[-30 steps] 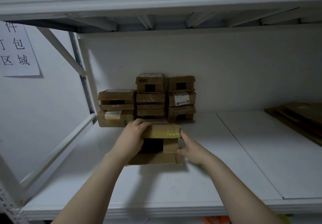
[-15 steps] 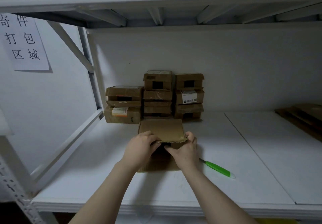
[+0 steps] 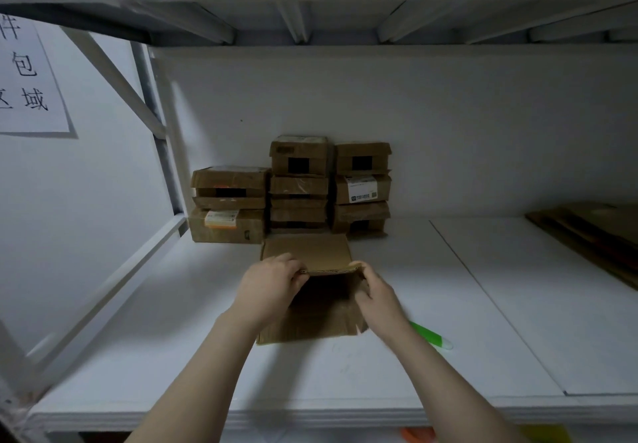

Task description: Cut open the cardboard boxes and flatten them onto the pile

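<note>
An opened cardboard box (image 3: 307, 252) lies on the white shelf (image 3: 345, 377) in front of me, its top panel raised and its dark inside showing. My left hand (image 3: 269, 287) grips the left end of the panel's near edge. My right hand (image 3: 374, 292) holds the right end of that edge and the box's right side. A green-handled cutter (image 3: 431, 336) lies on the shelf just right of my right wrist. Against the back wall stand several closed cardboard boxes (image 3: 298, 187) in three stacks. A pile of flattened cardboard (image 3: 593, 232) lies at the far right.
A shelf deck runs overhead. A white frame post (image 3: 162, 146) and a diagonal brace stand at the left, beside a paper sign (image 3: 27, 76) on the wall. An orange thing (image 3: 417, 435) and a yellow one show below the shelf's front edge.
The box's top panel has been lifted and pulled apart, so the inside gapes wider. My hands have spread along its edge. The green cutter came into view beside my right arm.
</note>
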